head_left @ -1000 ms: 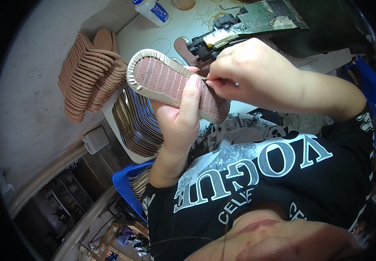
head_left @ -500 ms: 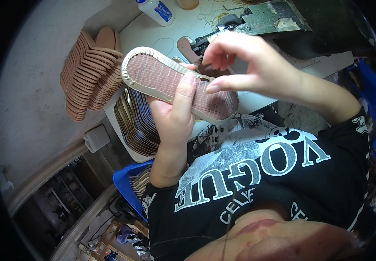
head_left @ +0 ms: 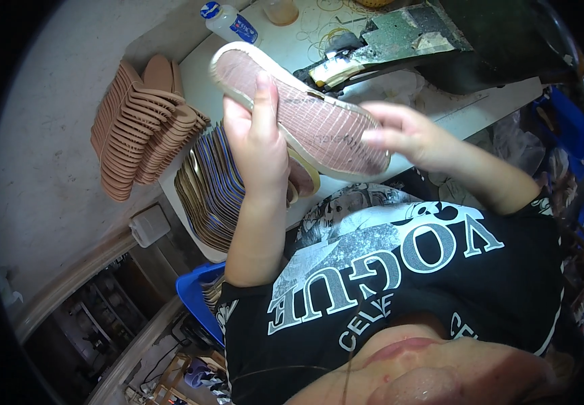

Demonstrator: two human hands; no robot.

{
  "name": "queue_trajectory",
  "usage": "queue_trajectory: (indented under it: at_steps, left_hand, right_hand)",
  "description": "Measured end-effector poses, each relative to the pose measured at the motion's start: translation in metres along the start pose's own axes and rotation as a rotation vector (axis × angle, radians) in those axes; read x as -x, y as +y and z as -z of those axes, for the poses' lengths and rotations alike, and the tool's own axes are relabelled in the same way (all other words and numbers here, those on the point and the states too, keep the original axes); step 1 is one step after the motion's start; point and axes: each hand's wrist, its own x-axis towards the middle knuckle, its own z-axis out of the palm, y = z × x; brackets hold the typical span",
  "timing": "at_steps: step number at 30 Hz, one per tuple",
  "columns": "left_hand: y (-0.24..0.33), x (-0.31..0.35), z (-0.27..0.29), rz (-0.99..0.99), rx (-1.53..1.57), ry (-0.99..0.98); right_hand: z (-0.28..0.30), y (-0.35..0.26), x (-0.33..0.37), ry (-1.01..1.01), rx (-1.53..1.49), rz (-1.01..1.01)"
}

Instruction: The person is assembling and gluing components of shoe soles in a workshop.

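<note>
A long shoe insole [head_left: 315, 125] is held up, tilted, over the table, showing a pinkish-brown underside with pale grid lines and a cream rim folded around its edge. Its narrower end, at the upper left, is in my left hand [head_left: 257, 138], thumb flat on the underside and fingers behind. At the wider end on the right, my right hand [head_left: 407, 135] closes on the edge, thumb on the near face. A slit shows along the far edge near the middle. Part of another yellow-rimmed insole [head_left: 303, 177] appears below, beside my left wrist.
Rows of tan sole pieces [head_left: 133, 131] lean on the wall at left. Several stacked insoles [head_left: 207, 189] stand beside my left forearm. Behind are a white bottle [head_left: 230, 23], a cup [head_left: 280, 11] and a green-black machine [head_left: 400, 40]. A blue bin [head_left: 194, 297] sits lower left.
My right hand has moved from the insole's middle edge to its wider end and closed on it. The insole has tilted and turned more of its underside into view.
</note>
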Motion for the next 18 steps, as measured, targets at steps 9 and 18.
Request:
queue_trajectory:
  at_steps: [9, 18]
  left_hand:
    - [-0.046, -0.062, -0.001, -0.168, -0.703, 0.017]
    - [-0.044, -0.113, 0.023, 0.119, -0.723, -0.039]
  right_hand:
    - [-0.003, 0.019, 0.013, 0.367, -0.140, 0.059]
    - [-0.008, 0.015, -0.033, 0.222, -0.314, 0.121]
